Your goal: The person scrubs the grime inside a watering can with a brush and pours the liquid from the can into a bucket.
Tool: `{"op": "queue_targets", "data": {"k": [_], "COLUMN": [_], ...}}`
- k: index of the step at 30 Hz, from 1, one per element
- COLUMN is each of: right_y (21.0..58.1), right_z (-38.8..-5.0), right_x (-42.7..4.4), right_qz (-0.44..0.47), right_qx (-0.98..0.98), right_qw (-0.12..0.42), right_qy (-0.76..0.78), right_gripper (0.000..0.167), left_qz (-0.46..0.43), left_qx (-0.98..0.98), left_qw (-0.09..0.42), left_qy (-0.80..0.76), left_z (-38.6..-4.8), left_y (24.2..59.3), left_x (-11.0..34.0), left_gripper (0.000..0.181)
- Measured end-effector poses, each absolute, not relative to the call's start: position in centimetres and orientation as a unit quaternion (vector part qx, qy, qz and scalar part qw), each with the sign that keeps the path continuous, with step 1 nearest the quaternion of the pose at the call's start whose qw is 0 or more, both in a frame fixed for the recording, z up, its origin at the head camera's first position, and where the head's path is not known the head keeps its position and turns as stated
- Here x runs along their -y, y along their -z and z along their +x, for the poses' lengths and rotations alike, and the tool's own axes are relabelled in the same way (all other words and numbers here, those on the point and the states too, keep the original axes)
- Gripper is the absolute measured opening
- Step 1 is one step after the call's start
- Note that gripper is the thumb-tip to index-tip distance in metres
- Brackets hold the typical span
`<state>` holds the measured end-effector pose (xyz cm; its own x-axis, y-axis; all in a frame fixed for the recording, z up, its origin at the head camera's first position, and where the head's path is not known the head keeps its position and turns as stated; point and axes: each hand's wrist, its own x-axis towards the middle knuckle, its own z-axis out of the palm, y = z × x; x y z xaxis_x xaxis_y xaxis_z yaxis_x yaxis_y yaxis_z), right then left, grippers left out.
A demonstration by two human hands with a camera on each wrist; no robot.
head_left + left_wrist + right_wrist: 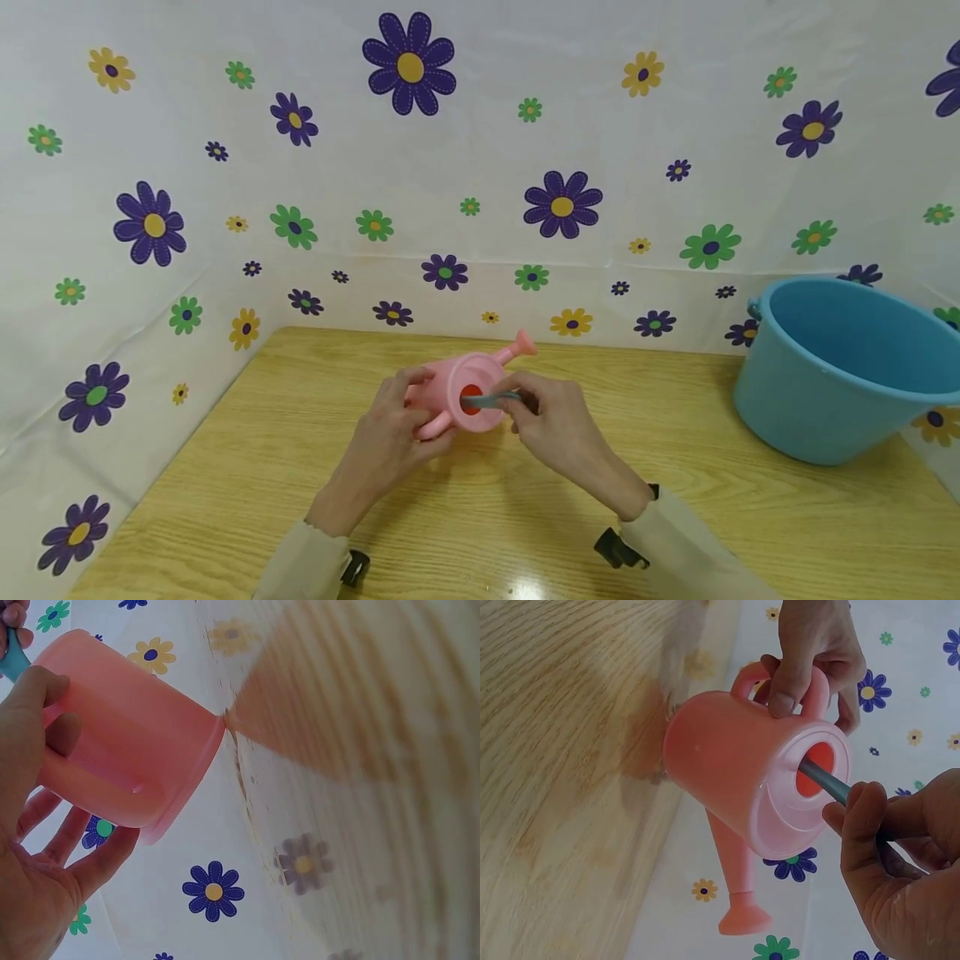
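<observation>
A pink toy watering can [442,379] is tilted on the table, its round opening turned toward me and its spout pointing to the back right. My left hand [390,425] grips it by the handle and side; in the right wrist view the left thumb lies by the handle [815,694]. My right hand [551,421] pinches a thin blue-grey stick-like handle [826,782] whose far end goes into the can's opening. What sits at that hidden end cannot be seen. In the left wrist view the can's base edge [184,787] touches the table.
A large blue bucket [817,400] stands at the right of the wooden table [300,467]. A white flowered cloth [480,150] hangs behind and along the left side. Dark straps [618,550] show at both sleeves.
</observation>
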<state>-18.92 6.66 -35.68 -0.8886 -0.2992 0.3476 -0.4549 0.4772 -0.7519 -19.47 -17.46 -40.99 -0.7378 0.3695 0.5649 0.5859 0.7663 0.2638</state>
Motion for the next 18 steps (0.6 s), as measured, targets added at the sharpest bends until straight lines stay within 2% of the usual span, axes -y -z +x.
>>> {"op": "queue_targets", "data": {"k": [18], "right_y": [35.5], "right_z": [-18.5], "right_x": [-7.8], "right_qz": [0.260], "right_qx": [0.845], "right_qw": [0.167], "right_qy": [-0.437], "right_gripper": [0.008], "left_qz": [-0.263], "left_qx": [0.906], "left_qw": [0.246], "left_qy": [0.223], "left_z": [-19.4], "left_y": [40.9], "left_x": [17.5], "left_gripper": [0.019]}}
